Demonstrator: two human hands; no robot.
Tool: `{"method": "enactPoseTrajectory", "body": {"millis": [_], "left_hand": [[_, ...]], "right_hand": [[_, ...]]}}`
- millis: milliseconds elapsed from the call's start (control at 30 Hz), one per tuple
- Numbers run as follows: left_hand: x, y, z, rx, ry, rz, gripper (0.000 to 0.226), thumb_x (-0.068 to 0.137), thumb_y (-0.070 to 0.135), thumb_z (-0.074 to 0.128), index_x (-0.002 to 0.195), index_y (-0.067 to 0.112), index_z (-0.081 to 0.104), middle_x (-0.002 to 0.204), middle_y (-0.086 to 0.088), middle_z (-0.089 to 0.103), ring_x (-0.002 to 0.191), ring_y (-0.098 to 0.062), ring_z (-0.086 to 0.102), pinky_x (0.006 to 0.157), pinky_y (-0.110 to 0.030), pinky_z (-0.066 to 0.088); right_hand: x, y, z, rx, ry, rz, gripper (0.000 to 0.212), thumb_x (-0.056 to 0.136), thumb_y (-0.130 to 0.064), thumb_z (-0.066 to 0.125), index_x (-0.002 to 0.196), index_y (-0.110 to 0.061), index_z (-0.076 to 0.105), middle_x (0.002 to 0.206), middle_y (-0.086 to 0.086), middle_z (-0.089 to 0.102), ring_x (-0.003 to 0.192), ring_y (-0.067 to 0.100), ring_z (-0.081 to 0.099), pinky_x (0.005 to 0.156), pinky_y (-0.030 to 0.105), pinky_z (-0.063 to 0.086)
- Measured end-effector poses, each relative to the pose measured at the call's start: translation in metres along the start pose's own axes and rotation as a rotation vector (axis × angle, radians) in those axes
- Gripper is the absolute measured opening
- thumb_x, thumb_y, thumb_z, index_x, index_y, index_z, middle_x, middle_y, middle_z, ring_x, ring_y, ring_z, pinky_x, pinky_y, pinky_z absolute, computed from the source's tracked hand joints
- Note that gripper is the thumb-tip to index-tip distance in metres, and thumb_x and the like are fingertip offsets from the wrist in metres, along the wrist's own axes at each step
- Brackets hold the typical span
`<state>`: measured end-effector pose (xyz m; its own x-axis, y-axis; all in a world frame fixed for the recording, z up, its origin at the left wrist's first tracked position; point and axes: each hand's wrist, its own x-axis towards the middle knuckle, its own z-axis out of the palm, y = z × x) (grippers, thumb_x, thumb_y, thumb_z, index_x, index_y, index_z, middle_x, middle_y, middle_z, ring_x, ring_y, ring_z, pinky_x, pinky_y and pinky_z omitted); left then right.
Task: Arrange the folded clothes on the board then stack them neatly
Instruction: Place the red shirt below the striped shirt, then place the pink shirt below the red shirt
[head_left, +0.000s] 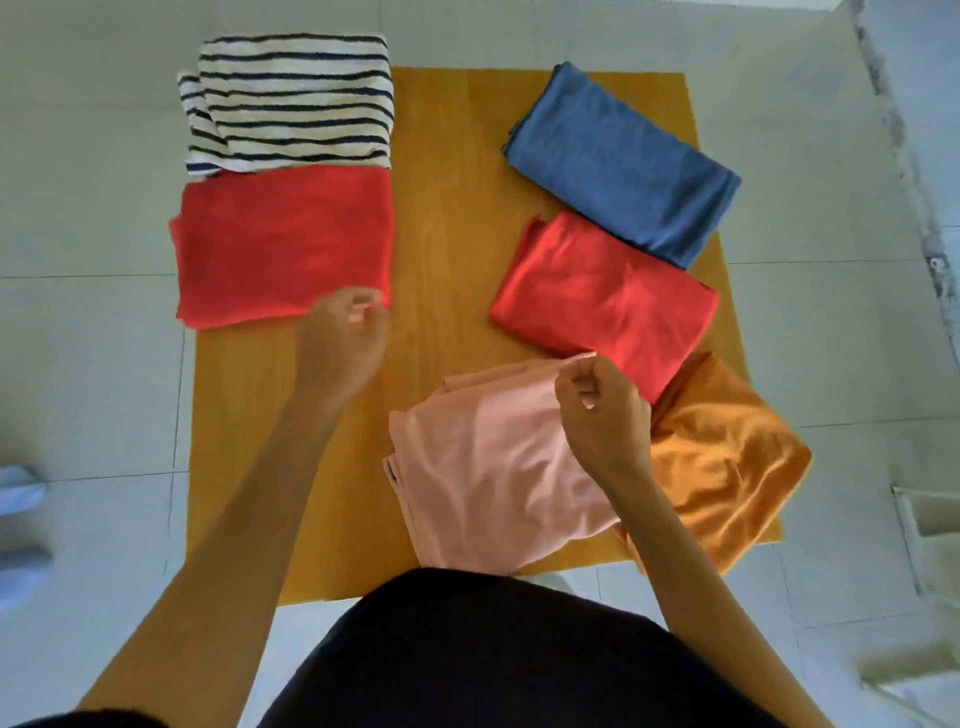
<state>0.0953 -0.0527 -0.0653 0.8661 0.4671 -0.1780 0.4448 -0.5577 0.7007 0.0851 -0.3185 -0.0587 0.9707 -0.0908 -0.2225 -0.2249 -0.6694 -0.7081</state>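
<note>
An orange wooden board (447, 218) lies on the floor. A striped folded cloth (296, 98) and a red folded cloth (275, 244) lie along its left edge. On the right lie a blue folded cloth (623, 161), a second red cloth (602, 296), a pink cloth (488, 462) and an orange cloth (727, 462). My left hand (343, 338) pinches the near right corner of the left red cloth. My right hand (602, 410) pinches the far edge of the pink cloth.
White floor tiles (93, 364) surround the board. A pale blue object (21, 493) sits at the left edge of view. A rough wall base and frame (924, 519) run along the right. My dark clothing (467, 654) fills the bottom.
</note>
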Motion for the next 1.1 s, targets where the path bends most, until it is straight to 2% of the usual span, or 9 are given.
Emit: {"method": "enactPoseTrajectory", "body": {"millis": [100,167,333,500,633,767,867,1000,1100], "left_hand": [[-0.052,0.019,0.051,0.025,-0.306,-0.063,0.041,0.086,0.038,0.061,0.121,0.016,0.065,0.119,-0.004,0.068,0.113,-0.023,0.061,0.096,-0.030,0.045],[-0.078,0.015,0.064,0.097,-0.249,-0.019,0.046,0.079,0.041,0.059,0.114,0.011,0.065,0.112,-0.012,0.067,0.110,-0.033,0.060,0.096,-0.040,0.046],[-0.151,-0.017,0.043,0.153,0.050,-0.135,0.050,0.086,0.028,0.061,0.131,0.014,0.044,0.133,-0.011,0.044,0.122,-0.031,0.042,0.099,-0.045,0.040],[-0.172,-0.043,0.034,-0.002,-0.249,-0.504,0.043,0.093,0.054,0.046,0.085,0.013,0.058,0.080,-0.001,0.059,0.080,-0.026,0.059,0.058,-0.028,0.041],[-0.171,-0.045,0.037,-0.172,-0.249,-0.659,0.046,0.091,0.053,0.053,0.115,0.014,0.058,0.105,-0.001,0.060,0.100,-0.028,0.060,0.076,-0.033,0.045],[-0.150,-0.052,0.005,-0.541,-0.146,-0.712,0.042,0.094,0.041,0.056,0.121,0.009,0.060,0.122,-0.012,0.065,0.088,-0.017,0.063,0.076,-0.029,0.051],[-0.128,-0.064,-0.036,-0.435,-0.052,-0.737,0.060,0.089,0.055,0.056,0.128,0.010,0.053,0.123,-0.011,0.059,0.108,-0.032,0.059,0.087,-0.042,0.047],[-0.091,-0.084,-0.096,-0.498,0.035,-0.654,0.054,0.079,0.058,0.067,0.108,0.013,0.060,0.098,-0.004,0.065,0.086,-0.025,0.064,0.073,-0.036,0.049],[-0.058,-0.105,-0.113,-0.385,0.029,-0.646,0.052,0.079,0.061,0.065,0.102,0.015,0.060,0.091,-0.002,0.066,0.080,-0.021,0.063,0.068,-0.034,0.049]], "right_hand": [[-0.010,0.029,-0.006,-0.131,-0.055,0.109,0.026,0.088,-0.026,0.070,0.108,-0.012,0.063,0.105,0.005,0.069,0.096,0.025,0.063,0.090,0.039,0.050],[-0.017,0.039,-0.005,-0.153,-0.058,0.154,0.040,0.085,-0.033,0.074,0.112,-0.008,0.058,0.111,0.013,0.064,0.107,0.034,0.056,0.096,0.047,0.045],[-0.024,0.032,-0.001,-0.212,-0.039,0.266,0.067,0.081,-0.052,0.072,0.125,-0.008,0.047,0.128,0.019,0.049,0.123,0.041,0.043,0.103,0.049,0.036],[-0.010,0.022,0.000,-0.147,-0.276,0.364,0.086,0.069,-0.069,0.071,0.130,-0.009,0.057,0.128,0.010,0.065,0.117,0.036,0.060,0.093,0.044,0.051],[-0.012,-0.011,0.015,0.091,-0.503,0.369,0.076,0.075,-0.062,0.075,0.132,-0.015,0.057,0.116,-0.004,0.060,0.110,0.023,0.062,0.089,0.040,0.049],[-0.013,-0.039,0.057,0.171,0.109,0.191,0.068,0.074,-0.059,0.080,0.122,-0.018,0.056,0.108,0.003,0.069,0.090,0.011,0.067,0.087,0.041,0.058],[-0.015,-0.064,0.065,0.427,-0.711,0.342,0.027,0.096,-0.030,0.067,0.121,-0.021,0.062,0.117,0.005,0.071,0.100,0.018,0.069,0.079,0.036,0.059],[0.003,-0.098,0.098,0.538,-0.736,0.325,0.035,0.092,-0.028,0.071,0.124,-0.013,0.065,0.115,0.010,0.075,0.103,0.028,0.072,0.090,0.051,0.059],[0.011,-0.116,0.136,0.472,-0.771,0.348,0.035,0.092,-0.033,0.070,0.122,-0.017,0.064,0.114,0.005,0.073,0.098,0.023,0.072,0.078,0.042,0.061]]}}
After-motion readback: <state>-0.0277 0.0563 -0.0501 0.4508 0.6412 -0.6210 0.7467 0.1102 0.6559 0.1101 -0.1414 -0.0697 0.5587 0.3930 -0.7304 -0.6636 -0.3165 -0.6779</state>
